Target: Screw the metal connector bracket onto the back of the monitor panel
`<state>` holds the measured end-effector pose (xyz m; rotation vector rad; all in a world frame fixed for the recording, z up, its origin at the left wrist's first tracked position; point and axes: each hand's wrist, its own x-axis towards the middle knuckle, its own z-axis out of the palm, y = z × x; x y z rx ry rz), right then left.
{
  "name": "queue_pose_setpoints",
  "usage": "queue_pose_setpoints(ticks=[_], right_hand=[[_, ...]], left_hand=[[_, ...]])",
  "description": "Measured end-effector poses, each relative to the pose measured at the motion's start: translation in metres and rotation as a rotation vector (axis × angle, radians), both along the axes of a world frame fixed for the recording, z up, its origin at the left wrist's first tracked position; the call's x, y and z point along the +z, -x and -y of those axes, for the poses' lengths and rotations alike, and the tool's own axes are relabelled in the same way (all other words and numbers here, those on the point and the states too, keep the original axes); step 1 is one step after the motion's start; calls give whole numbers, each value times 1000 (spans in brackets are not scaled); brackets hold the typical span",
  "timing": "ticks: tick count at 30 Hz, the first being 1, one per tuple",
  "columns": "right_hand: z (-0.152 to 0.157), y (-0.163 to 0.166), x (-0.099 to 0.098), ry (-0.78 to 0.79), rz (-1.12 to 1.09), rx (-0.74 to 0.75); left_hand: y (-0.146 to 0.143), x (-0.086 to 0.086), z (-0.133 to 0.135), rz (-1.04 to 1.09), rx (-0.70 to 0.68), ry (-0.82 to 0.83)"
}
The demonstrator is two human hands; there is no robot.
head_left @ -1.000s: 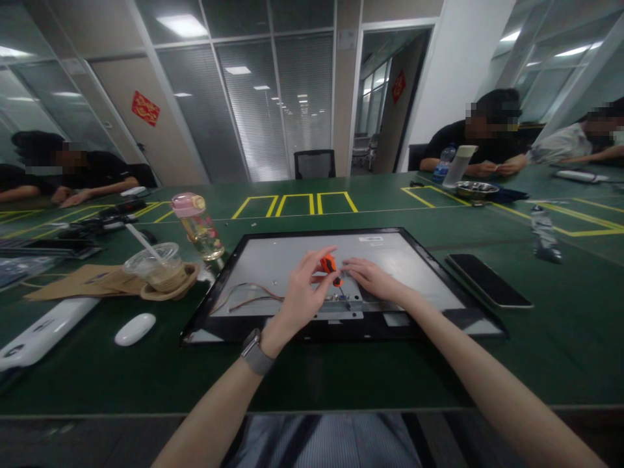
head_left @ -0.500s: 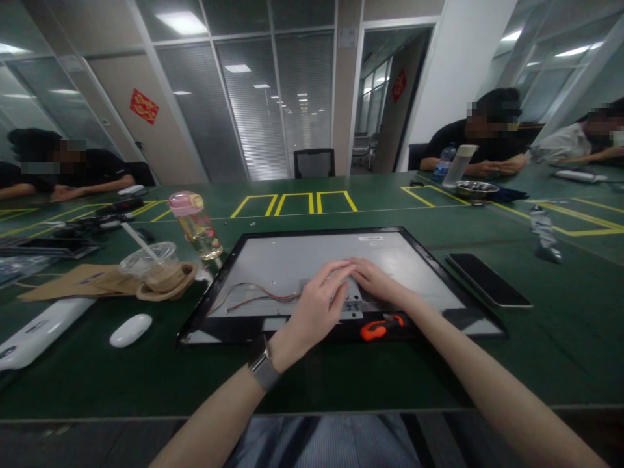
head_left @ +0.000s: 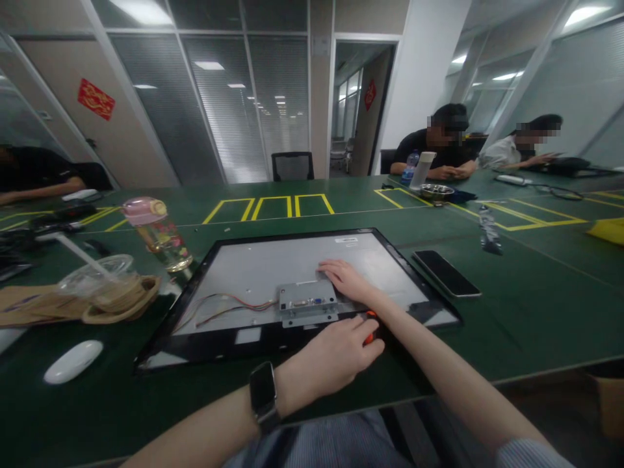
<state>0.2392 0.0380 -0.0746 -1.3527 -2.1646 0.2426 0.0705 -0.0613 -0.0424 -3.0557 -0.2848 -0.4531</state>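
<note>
A flat display panel (head_left: 273,260) with a grey back and black frame lies before me. On it sits a metal box (head_left: 307,296) with ports along its near side, and thin wires (head_left: 227,300) run left from the box. My left hand (head_left: 336,354), a watch on its wrist, is at the panel's near edge. Its thumb and fingers close round an orange-and-black tool (head_left: 369,337), mostly hidden, so its kind does not show. Just behind and right of the box, my right hand (head_left: 347,281) rests on the panel, fingers stretched out.
Right of the panel lies a phone (head_left: 446,273). On the left are a pink-lidded bottle (head_left: 160,234), a plastic cup (head_left: 100,276) in a cardboard holder and a white oval case (head_left: 73,362). A metal bowl (head_left: 436,192) stands farther off; people sit across the table.
My left hand has come off the metal box, moved nearer to me and taken hold of the orange-and-black tool. The box now shows uncovered. My view has turned to the right.
</note>
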Motion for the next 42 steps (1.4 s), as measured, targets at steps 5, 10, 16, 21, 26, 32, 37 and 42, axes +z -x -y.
queue_pose_setpoints(ticks=[5,10,16,21,26,32,37,42], right_hand=[[-5,-7,7,129,-212,-6],[-13,-28,21,195,-283,-33],[20,-35,53,170,-279,-25],[73,-9,61,70,42,197],[90,2,49,-259,561,315],[81,-5,50,-420,719,452],[85,-11,47,-302,442,420],[91,-2,32,-69,-197,202]], left_hand=[[7,22,-19,165,-62,208],[27,47,-53,823,118,545],[59,64,-81,1381,271,751],[73,65,-86,1455,320,671],[73,56,-82,1430,346,657],[73,50,-80,1385,360,698],[75,48,-81,1403,386,711],[74,45,-83,1400,388,776]])
